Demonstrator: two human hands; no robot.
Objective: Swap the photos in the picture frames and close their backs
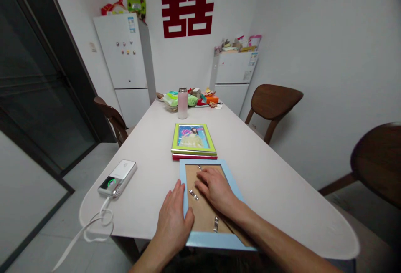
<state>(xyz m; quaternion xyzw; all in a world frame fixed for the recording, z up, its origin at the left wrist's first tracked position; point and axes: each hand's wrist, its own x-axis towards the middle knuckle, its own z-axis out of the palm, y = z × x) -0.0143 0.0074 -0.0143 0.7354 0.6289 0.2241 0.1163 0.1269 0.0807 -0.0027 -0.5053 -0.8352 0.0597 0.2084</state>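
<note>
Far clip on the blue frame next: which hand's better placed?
Right hand, probably: its fingers are close by that clip, over the backing board. Left hand lies along the left side of the frame, farther off.

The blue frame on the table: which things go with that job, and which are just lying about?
Part of the job:
blue frame, left hand at its edge
brown board, under the right hand
metal clips

Just lying about:
power bank
pink bottle
green-edged frame, probably, since nobody's touching it
</note>
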